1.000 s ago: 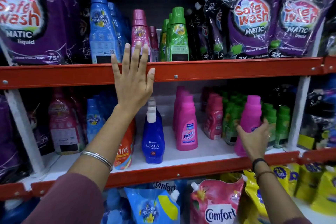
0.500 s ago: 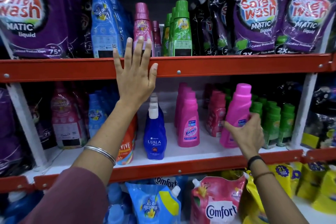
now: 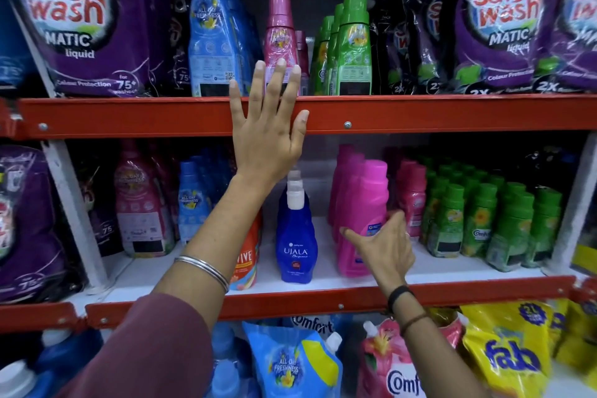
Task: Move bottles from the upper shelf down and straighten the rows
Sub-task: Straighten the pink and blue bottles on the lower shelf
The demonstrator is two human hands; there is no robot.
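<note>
On the upper shelf [image 3: 420, 113] stand a tall blue bottle [image 3: 211, 32], a pink bottle [image 3: 281, 32] and a row of green bottles [image 3: 353, 48]. My left hand [image 3: 268, 126] lies flat with fingers spread against the shelf's red front rail, its fingertips in front of the pink bottle's base. On the lower shelf [image 3: 468, 292] a bright pink bottle [image 3: 365, 210] stands at the front of the pink row. My right hand [image 3: 384, 249] is open just in front of it, fingers apart, holding nothing.
The lower shelf also holds a dark blue Ujala bottle [image 3: 295, 236], small pink bottles [image 3: 412, 197], several green bottles [image 3: 484, 220], blue bottles [image 3: 190, 200] and an orange bottle [image 3: 247, 258]. Purple Safewash pouches [image 3: 80, 19] flank the upper bottles. Comfort and Fab pouches [image 3: 510, 355] fill the bottom.
My right hand carried the bright pink bottle leftward to the front of the pink row and has let go of it. My left hand stayed on the upper rail.
</note>
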